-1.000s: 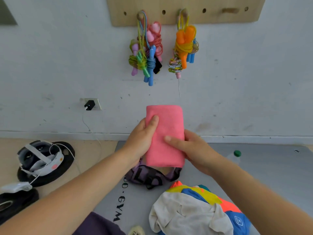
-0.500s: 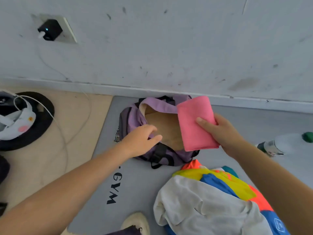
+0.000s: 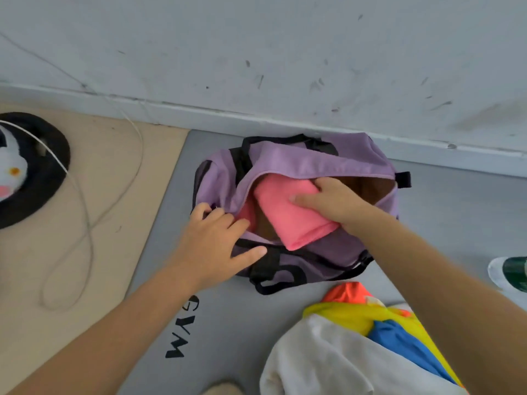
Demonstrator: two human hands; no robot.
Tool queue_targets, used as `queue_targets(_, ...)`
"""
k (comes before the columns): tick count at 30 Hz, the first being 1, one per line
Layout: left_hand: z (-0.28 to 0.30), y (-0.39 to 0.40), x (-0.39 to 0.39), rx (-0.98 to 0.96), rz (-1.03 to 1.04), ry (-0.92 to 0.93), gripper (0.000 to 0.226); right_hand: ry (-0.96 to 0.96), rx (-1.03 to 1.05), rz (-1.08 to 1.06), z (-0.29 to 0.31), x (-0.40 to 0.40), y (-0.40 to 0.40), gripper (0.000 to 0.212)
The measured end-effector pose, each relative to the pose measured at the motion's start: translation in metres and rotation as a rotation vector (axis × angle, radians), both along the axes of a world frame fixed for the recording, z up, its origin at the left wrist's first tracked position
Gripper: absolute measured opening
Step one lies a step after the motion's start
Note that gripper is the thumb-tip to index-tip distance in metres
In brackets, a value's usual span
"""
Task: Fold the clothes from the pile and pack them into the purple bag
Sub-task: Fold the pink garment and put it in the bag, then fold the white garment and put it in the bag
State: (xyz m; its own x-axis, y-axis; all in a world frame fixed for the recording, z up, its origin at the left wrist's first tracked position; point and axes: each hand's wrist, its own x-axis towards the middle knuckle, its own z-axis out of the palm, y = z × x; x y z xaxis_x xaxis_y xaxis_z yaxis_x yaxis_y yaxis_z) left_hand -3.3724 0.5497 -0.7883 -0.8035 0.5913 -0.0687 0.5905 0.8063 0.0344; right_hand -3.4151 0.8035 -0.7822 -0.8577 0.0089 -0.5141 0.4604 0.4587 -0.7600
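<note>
The folded pink cloth (image 3: 288, 215) was gripped by the right hand (image 3: 333, 202), half inside the purple bag (image 3: 328, 163). The bag's near edge was held by the left hand (image 3: 216, 240), fingers curled. If released there, the cloth could be caught on the rim and unfolded.

My feed is bright and evenly lit, soft daylight with no hard glare. Shadows are faint: a thin one under the purple bag (image 3: 299, 163) on the grey mat (image 3: 445, 212). The wide lens bends the baseboard (image 3: 171, 109) into a curve. Detail is slightly soft overall, and my forearms blur toward the lower corners.
</note>
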Motion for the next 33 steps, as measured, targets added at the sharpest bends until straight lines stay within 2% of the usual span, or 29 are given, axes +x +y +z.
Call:
queue_targets(2,0.001,-0.002,-0.001,-0.018,0.084,-0.034,0.084,0.004,-0.098,-0.112,-0.014,-0.009,-0.019,0.062)
queue_targets(5,-0.004,-0.002,-0.007,-0.117,0.173,-0.134,0.098,-0.062,0.092,-0.064,-0.042,-0.012,-0.030,0.072)
queue_targets(7,-0.011,-0.002,-0.010,-0.152,0.176,-0.176,0.104,-0.188,0.142,0.000,-0.054,-0.006,-0.029,0.083)
queue_targets(8,-0.014,-0.001,-0.010,-0.147,0.178,-0.183,0.104,-0.229,0.143,0.004,-0.057,-0.003,-0.027,0.082)
queue_targets(9,-0.016,0.000,-0.011,-0.131,0.184,-0.181,0.104,-0.226,0.112,-0.017,-0.058,0.000,-0.026,0.076)
queue_targets(11,-0.017,0.001,-0.011,-0.105,0.189,-0.168,0.104,-0.149,-0.093,-0.147,-0.061,0.004,-0.026,0.066)
queue_targets(13,-0.017,0.001,-0.011,-0.102,0.192,-0.162,0.104,-0.124,-0.308,-0.242,-0.062,0.004,-0.032,0.064)
queue_targets(14,-0.017,0.002,-0.011,-0.106,0.195,-0.167,0.104,-0.135,-0.321,-0.216,-0.063,0.004,-0.036,0.067)
queue_targets(18,-0.015,0.000,-0.009,-0.101,0.196,-0.184,0.103,-0.080,-0.044,0.039,-0.059,0.000,-0.039,0.084)
queue_targets(21,-0.014,-0.002,-0.006,-0.088,0.204,-0.184,0.098,0.019,0.170,0.220,-0.033,0.012,-0.017,0.082)
queue_targets(24,-0.013,0.000,-0.004,-0.078,0.221,-0.188,0.095,0.311,0.705,0.414,-0.001,0.039,0.022,0.078)
queue_targets(26,-0.010,0.001,-0.003,-0.086,0.229,-0.185,0.094,0.447,0.979,0.425,0.019,0.051,0.048,0.078)
queue_targets(29,-0.001,0.004,-0.011,-0.068,0.229,-0.105,0.093,0.409,1.018,0.319,0.038,0.056,0.070,0.068)
queue_targets(33,0.025,0.017,-0.036,0.041,0.270,0.021,0.093,0.417,0.988,0.292,0.044,0.063,0.073,0.071)
